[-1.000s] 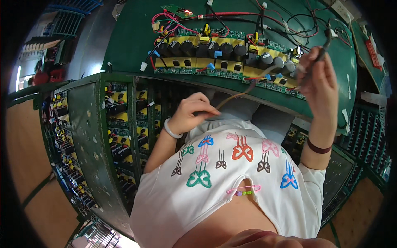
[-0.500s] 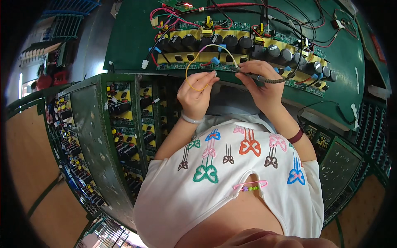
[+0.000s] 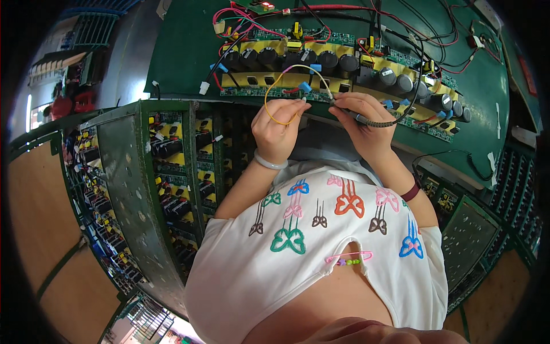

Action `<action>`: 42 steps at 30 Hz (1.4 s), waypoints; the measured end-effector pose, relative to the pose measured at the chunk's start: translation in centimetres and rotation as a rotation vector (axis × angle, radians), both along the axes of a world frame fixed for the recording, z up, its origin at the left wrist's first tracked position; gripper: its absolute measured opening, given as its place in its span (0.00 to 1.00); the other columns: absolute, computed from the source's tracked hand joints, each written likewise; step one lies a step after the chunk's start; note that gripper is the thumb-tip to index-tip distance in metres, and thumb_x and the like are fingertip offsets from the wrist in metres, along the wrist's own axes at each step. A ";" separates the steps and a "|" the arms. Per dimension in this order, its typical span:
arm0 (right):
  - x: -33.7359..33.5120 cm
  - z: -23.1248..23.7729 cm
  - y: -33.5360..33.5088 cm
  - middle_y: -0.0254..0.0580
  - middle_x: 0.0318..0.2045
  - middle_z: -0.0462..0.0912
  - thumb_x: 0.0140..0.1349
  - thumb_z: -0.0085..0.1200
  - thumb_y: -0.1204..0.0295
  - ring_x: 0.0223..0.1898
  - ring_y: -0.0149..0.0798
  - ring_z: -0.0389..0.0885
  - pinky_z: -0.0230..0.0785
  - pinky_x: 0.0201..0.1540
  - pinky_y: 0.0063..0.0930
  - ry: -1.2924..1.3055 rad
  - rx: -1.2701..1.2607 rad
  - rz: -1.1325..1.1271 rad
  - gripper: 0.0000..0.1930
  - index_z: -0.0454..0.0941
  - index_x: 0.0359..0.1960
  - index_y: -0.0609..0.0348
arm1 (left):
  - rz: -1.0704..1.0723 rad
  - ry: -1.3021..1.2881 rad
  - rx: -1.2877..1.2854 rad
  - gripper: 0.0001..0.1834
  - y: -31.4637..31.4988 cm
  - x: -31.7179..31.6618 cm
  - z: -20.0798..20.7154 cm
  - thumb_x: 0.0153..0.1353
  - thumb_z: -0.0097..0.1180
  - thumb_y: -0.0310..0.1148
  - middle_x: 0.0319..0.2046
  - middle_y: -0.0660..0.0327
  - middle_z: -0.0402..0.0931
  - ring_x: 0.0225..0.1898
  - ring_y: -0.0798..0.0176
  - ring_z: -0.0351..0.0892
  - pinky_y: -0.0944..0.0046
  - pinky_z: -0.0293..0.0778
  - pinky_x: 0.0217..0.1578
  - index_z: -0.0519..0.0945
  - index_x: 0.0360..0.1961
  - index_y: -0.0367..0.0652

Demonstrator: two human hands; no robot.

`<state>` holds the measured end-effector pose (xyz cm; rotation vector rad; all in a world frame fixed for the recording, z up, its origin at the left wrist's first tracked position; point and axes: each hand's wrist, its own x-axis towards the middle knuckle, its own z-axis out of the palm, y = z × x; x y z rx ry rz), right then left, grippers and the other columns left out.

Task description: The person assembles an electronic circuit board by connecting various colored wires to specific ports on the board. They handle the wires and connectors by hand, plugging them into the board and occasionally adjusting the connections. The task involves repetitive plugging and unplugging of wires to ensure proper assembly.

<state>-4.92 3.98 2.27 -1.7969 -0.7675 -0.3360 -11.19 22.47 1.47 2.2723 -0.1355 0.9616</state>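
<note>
Up close: thin yellow wire (image 3: 274, 97) looped, pinched by left hand (image 3: 279, 129).

Head-worn fisheye, downward (close)

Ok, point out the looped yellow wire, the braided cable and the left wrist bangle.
looped yellow wire (image 3: 268, 109): head view, left side of loop.
braided cable (image 3: 378, 122): head view, stretch past the right hand's fingers.
bangle (image 3: 269, 163): head view, band on the left wrist.

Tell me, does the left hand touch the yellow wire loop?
Touching. In the head view, the left hand pinches the yellow wire loop between its fingertips, with no gap visible.
</note>
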 end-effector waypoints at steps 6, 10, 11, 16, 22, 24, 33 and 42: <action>0.1 -0.1 0.2 0.42 0.37 0.86 0.49 0.70 0.80 0.36 0.41 0.86 0.79 0.38 0.29 -0.040 0.002 -0.024 0.12 0.82 0.35 0.59 | 0.009 0.033 -0.039 0.12 -0.2 0.0 -0.2 0.46 0.71 0.20 0.29 0.60 0.82 0.30 0.59 0.82 0.63 0.77 0.30 0.84 0.33 0.42; 0.2 -0.2 0.2 0.43 0.36 0.86 0.49 0.70 0.80 0.36 0.42 0.86 0.79 0.38 0.29 -0.047 -0.008 -0.024 0.12 0.82 0.35 0.60 | 0.015 0.050 -0.040 0.11 -0.3 0.1 -0.2 0.47 0.71 0.21 0.29 0.61 0.81 0.30 0.58 0.81 0.61 0.76 0.30 0.84 0.33 0.43; 0.1 -0.2 0.2 0.43 0.36 0.86 0.49 0.70 0.80 0.36 0.42 0.86 0.79 0.38 0.29 -0.048 -0.012 -0.022 0.12 0.82 0.35 0.60 | 0.017 0.058 -0.039 0.11 -0.3 0.1 -0.2 0.47 0.70 0.21 0.29 0.61 0.80 0.30 0.58 0.81 0.61 0.76 0.30 0.83 0.33 0.43; 0.0 -0.1 0.2 0.44 0.36 0.86 0.49 0.70 0.81 0.37 0.43 0.86 0.79 0.38 0.30 -0.058 -0.025 -0.022 0.12 0.82 0.35 0.61 | 0.032 0.074 -0.062 0.09 -0.5 0.2 0.3 0.46 0.71 0.19 0.27 0.57 0.81 0.28 0.57 0.82 0.64 0.76 0.28 0.85 0.30 0.39; -0.2 -0.1 0.2 0.45 0.36 0.85 0.49 0.69 0.82 0.36 0.45 0.86 0.79 0.39 0.33 -0.080 -0.031 -0.032 0.11 0.82 0.35 0.61 | 0.010 0.096 -0.074 0.02 -0.3 -0.1 0.1 0.54 0.66 0.22 0.26 0.56 0.80 0.28 0.55 0.81 0.60 0.76 0.28 0.84 0.28 0.39; -0.1 -0.1 0.3 0.45 0.36 0.85 0.50 0.69 0.82 0.36 0.45 0.86 0.79 0.39 0.34 -0.076 -0.034 -0.021 0.11 0.82 0.35 0.60 | 0.017 0.117 -0.031 0.03 -0.2 -0.1 0.2 0.53 0.66 0.21 0.26 0.56 0.80 0.29 0.54 0.81 0.59 0.76 0.30 0.83 0.28 0.39; -0.3 0.4 0.4 0.45 0.37 0.86 0.49 0.69 0.81 0.36 0.46 0.87 0.80 0.37 0.32 -0.043 -0.038 -0.015 0.12 0.81 0.35 0.59 | 0.026 0.118 -0.009 0.08 -0.2 0.0 0.8 0.49 0.69 0.25 0.28 0.59 0.77 0.32 0.51 0.79 0.55 0.75 0.35 0.81 0.30 0.44; -0.4 0.9 -1.8 0.48 0.32 0.85 0.50 0.67 0.84 0.32 0.45 0.86 0.78 0.34 0.31 -0.106 0.039 -0.120 0.10 0.80 0.32 0.62 | 0.019 0.144 -0.006 0.06 -0.2 0.3 1.2 0.48 0.67 0.21 0.26 0.57 0.78 0.31 0.51 0.78 0.56 0.74 0.32 0.82 0.27 0.41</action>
